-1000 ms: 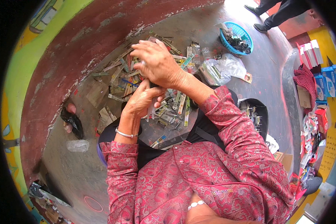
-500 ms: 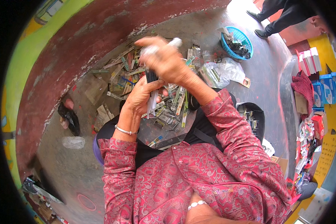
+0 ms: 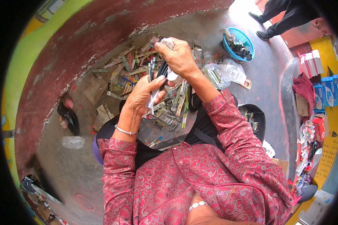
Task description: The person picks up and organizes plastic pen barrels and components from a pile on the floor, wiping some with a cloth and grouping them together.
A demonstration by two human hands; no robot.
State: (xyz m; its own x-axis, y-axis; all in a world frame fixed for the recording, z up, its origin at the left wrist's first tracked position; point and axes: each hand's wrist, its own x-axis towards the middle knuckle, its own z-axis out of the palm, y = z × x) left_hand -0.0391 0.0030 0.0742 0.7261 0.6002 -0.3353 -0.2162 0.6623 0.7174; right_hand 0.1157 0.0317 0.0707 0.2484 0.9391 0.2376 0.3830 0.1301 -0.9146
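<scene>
My left hand [image 3: 142, 94] is closed around a bundle of thin sticks, black on top [image 3: 162, 71] with pale, clear-looking lower ends. A couple of the sticks lean apart from the rest at the bundle's left side. Over the upper right of the bundle, my right hand [image 3: 181, 57] grips a crumpled white cloth [image 3: 172, 75], or perhaps tissue, pressed against the sticks. Part of the bundle is hidden behind this hand and the cloth. Below and beyond both hands, a wide heap of long narrow packets [image 3: 118, 77] lies scattered on the floor.
A blue basket [image 3: 248, 39] with dark items stands at far right, with clear plastic bags [image 3: 229, 71] before it. A person's legs [image 3: 285, 18] are behind. Black and clear bags [image 3: 68, 118] lie left. Blue boxes [image 3: 328, 90] line the right wall. A black tray [image 3: 254, 120] sits by my right knee.
My right hand was blurred above the bundle with the white cloth raised; now it is lower and to the right, cloth against the sticks. The sticks have spread a little in my left hand.
</scene>
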